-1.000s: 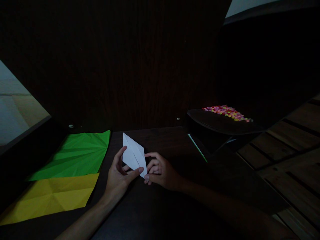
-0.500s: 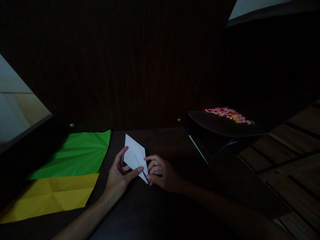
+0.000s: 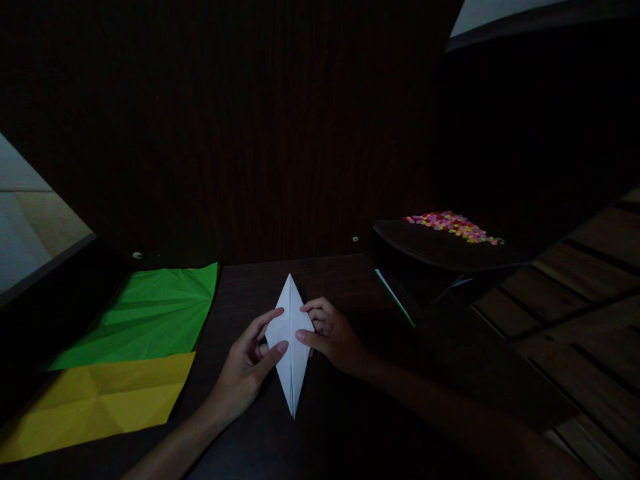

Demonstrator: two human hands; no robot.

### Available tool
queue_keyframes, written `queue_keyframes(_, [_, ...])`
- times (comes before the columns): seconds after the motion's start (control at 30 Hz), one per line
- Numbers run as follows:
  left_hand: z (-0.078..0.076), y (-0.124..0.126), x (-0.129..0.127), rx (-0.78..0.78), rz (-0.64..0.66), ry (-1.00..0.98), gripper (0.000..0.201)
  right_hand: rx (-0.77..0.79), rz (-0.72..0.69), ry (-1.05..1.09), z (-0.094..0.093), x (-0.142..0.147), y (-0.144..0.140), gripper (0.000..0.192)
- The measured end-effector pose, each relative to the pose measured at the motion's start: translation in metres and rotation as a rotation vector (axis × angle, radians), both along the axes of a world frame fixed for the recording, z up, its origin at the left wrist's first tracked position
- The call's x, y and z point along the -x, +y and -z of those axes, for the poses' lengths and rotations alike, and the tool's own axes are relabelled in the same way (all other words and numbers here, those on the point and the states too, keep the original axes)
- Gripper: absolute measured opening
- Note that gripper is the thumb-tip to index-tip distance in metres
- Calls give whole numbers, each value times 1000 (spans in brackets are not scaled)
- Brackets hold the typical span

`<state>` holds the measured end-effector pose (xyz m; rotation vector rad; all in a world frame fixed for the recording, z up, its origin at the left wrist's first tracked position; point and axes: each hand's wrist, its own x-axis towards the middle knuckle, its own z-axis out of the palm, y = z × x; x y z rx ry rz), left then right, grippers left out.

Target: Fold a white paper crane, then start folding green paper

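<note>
A white sheet of origami paper (image 3: 291,373), folded into a long diamond with a crease or slit down its middle, is held above the dark desk. One point aims away from me, the other toward me. My left hand (image 3: 253,357) grips its left edge, thumb and a fingertip on the top face, other fingers partly hidden beneath. On the opposite edge my right hand (image 3: 337,337) holds it the same way, with thumb and forefinger on top and the remaining fingers curled at the side.
Creased green paper (image 3: 155,313) overlaps creased yellow paper (image 3: 110,400) on the left. Right of my hands lies a thin white-green strip (image 3: 395,297). Small pink, red and yellow pieces (image 3: 455,225) are heaped on a dark raised shelf (image 3: 425,248). A dark wooden panel (image 3: 280,133) rises behind.
The folded paper has turned from slanted to nearly straight and shows its whole diamond, lower point included. My right hand has moved from the lower tip up to the right edge.
</note>
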<state>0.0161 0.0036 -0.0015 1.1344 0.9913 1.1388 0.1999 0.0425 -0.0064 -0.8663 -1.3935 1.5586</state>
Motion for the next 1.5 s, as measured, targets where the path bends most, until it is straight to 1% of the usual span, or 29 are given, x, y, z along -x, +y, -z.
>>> queue_keyframes(0.1, [-4,0,1,-25,-23,89,41,-14,4,-50,0,-1,-1,33])
queue_keyframes(0.2, [-3,0,1,-1,-7,93,40,-36,11,-116,-1,-2,-2,31])
queue_keyframes(0.27, [-2,0,0,33,25,41,48,-60,20,-145,0,-2,-3,32])
queue_keyframes(0.33, [0,-1,-1,64,29,-27,63,-85,26,-164,1,-2,-3,33])
queue_keyframes(0.4, [0,-1,-3,74,-6,-79,81,-102,31,-185,2,-2,-4,32])
queue_keyframes(0.47, [0,-1,-5,74,-43,-101,93,-111,50,-208,2,-1,-5,29])
queue_keyframes(0.53, [0,0,-6,74,-52,-116,97,-124,89,-231,1,0,-6,24])
queue_keyframes(0.6, [0,1,-5,73,-44,-127,94,-144,125,-256,-2,0,-7,21])
queue_keyframes(0.7, [1,1,-5,66,-34,-131,90,-170,161,-280,-4,0,-7,21])
queue_keyframes(0.77, [1,0,-5,70,-22,-122,93,-160,164,-276,-5,0,-8,22])
queue_keyframes(0.87, [-1,-1,-5,91,3,-115,102,-109,148,-246,-5,0,-8,28])
queue_keyframes(1.0, [-1,0,-3,126,27,-116,105,43,103,-118,-5,1,-8,51])
queue_keyframes(1.13, [2,2,0,153,103,-114,99,161,50,-65,-4,1,-3,69])
queue_keyframes(1.23, [2,2,3,170,162,-100,95,216,20,-46,-2,-1,1,75])
queue_keyframes(1.33, [1,2,4,178,199,-74,94,215,-33,-33,-2,-4,2,67])
queue_keyframes(1.43, [-1,2,5,181,213,-31,91,186,-47,-29,-4,-5,1,51])
queue_keyframes(1.5, [-3,2,4,181,206,4,86,172,-62,-66,-5,-5,0,40])
